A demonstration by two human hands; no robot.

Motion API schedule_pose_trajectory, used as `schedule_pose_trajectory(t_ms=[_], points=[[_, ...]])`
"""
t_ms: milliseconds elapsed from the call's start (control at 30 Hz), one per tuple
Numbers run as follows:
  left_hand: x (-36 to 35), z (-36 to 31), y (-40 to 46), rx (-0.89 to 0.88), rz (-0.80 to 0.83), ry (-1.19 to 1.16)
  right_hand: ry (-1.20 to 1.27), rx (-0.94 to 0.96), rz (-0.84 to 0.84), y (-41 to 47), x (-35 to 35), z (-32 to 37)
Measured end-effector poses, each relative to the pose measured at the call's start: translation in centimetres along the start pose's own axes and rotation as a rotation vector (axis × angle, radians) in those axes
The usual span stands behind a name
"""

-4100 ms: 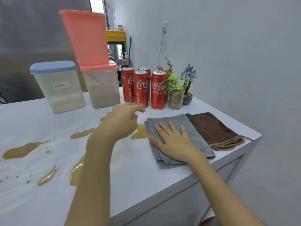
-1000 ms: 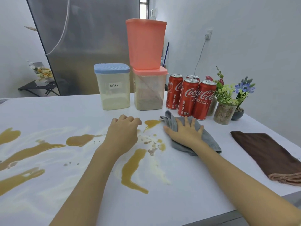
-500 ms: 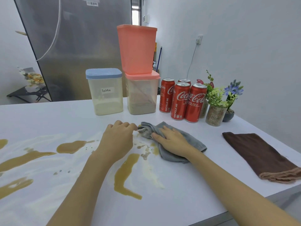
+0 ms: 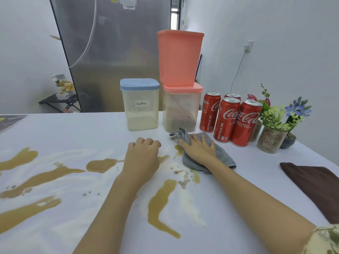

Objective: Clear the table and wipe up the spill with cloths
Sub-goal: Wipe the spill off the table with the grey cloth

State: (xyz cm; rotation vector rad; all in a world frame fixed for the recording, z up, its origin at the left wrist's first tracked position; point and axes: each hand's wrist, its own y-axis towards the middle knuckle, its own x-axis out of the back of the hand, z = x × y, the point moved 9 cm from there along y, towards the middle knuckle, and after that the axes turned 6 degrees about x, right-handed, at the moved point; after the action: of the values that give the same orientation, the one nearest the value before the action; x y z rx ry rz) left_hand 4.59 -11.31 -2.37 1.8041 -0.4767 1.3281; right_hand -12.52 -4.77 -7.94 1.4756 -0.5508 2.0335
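Note:
A grey cloth lies bunched on the white table, just in front of the pink-lidded container. My right hand presses flat on it with straight fingers, at the edge of a brown spill patch. My left hand rests on the table to the left with its fingers curled under, holding nothing. Brown spill streaks run across the table: one long streak lies near the front middle, others spread to the left. A brown cloth lies flat at the right edge.
At the back stand a blue-lidded "latte" container, a pink-lidded container with a pink tub stacked on it, several Coca-Cola cans and two small potted plants. A steel fridge stands behind.
My right hand has pushed the grey cloth away from me, toward the containers and cans, after drawing it left half a second ago. My left hand has stayed in place.

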Motion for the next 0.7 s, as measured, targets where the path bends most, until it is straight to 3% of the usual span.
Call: schedule_pose_trajectory(t_ms=[167,267,367,467,600,700], points=[[2.7,1.0,0.4,0.041,-0.215,0.013,0.039,0.236,0.029,-1.4,-0.7,3.6],[4.1,2.4,0.4,0.147,-0.236,-0.051,0.18,0.362,-0.012,-4.0,-0.5,5.9],[4.4,3.6,0.2,0.23,-0.219,-0.078,0.573,0.265,-0.065,-5.8,1.1,5.3],[3.8,3.0,0.2,0.202,-0.192,-0.058,0.951,0.148,-0.189,-6.4,3.9,2.7],[3.8,2.3,0.4,0.17,-0.19,-0.074,1.038,0.083,-0.394,-7.7,9.4,-0.8],[3.1,1.8,0.5,0.155,-0.156,-0.072,0.933,0.1,-0.468,-7.7,11.5,-2.2]])
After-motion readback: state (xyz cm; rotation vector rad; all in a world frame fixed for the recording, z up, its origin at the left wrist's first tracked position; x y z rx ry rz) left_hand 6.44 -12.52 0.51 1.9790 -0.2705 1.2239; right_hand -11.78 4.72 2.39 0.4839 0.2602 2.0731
